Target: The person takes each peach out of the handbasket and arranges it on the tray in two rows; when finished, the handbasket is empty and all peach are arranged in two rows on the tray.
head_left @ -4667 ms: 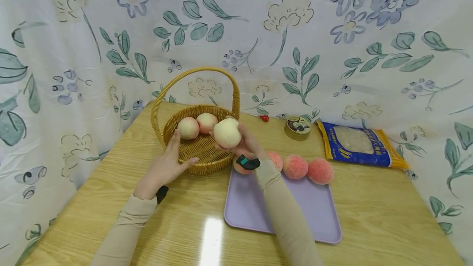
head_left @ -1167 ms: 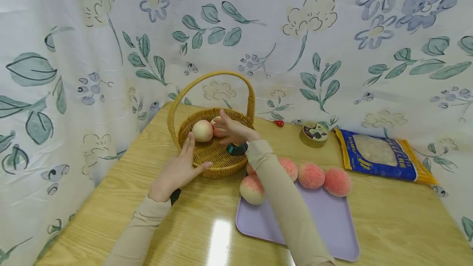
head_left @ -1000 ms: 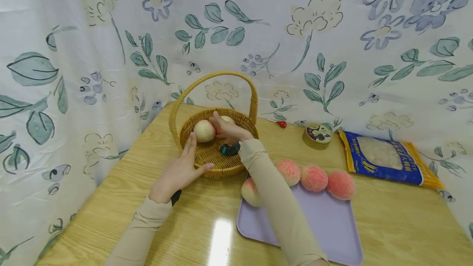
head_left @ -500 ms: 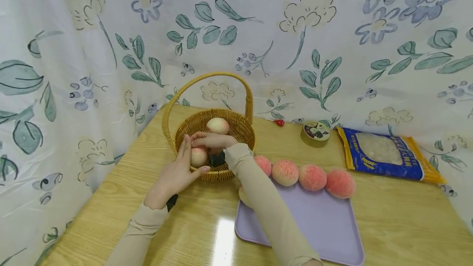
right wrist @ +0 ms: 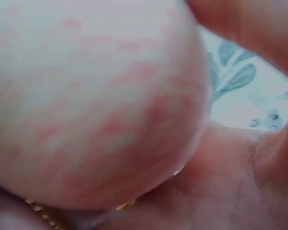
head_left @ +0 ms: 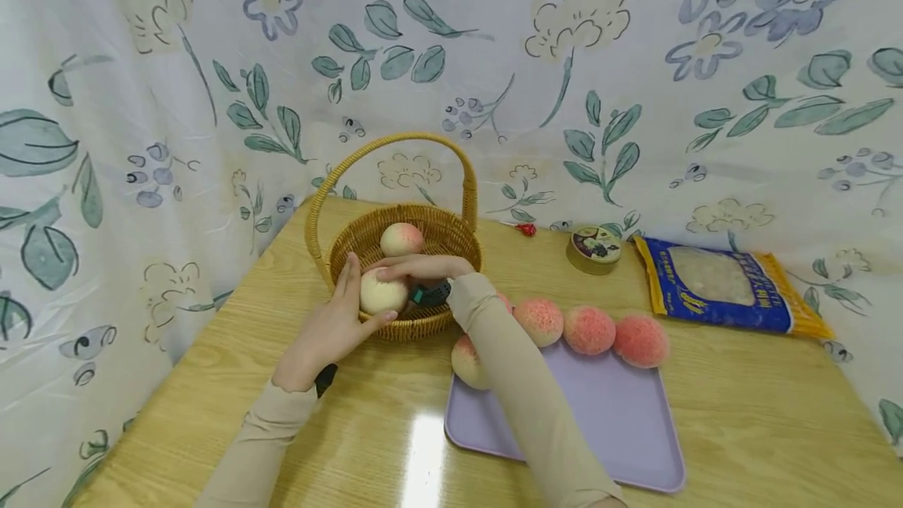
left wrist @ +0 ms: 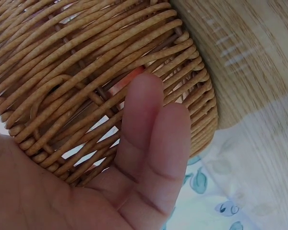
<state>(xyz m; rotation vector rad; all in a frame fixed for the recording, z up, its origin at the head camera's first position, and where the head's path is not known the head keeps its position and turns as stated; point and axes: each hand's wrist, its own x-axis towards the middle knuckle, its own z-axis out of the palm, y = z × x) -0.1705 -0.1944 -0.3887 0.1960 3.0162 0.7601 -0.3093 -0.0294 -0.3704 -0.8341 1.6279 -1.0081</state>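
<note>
In the head view, my right hand (head_left: 416, 265) reaches into a wicker basket (head_left: 405, 329) and curls round a cream-and-pink peach (head_left: 383, 293) near its front left side. The right wrist view shows this peach (right wrist: 101, 96) large against the palm. My left hand (head_left: 328, 332) lies along the basket's front left outside, fingers straight and thumb spread along the front. Two of its fingertips (left wrist: 144, 93) rest against the wicker wall (left wrist: 110, 52) in the left wrist view. Another peach (head_left: 402, 239) sits farther back in the basket.
A lilac tray (head_left: 600, 414) right of the basket bears several peaches along its back and left edges, partly hidden by my right sleeve (head_left: 529, 390). Behind stand a round tin (head_left: 594, 249), a small red item (head_left: 526, 230) and a blue-yellow food bag (head_left: 719, 284). A floral curtain (head_left: 494, 61) backs the table.
My right hand, earlier holding a peach over the basket, moved back into it as a peach appeared on the tray's left. The front peach has shifted forward and turned. My left hand stays put.
</note>
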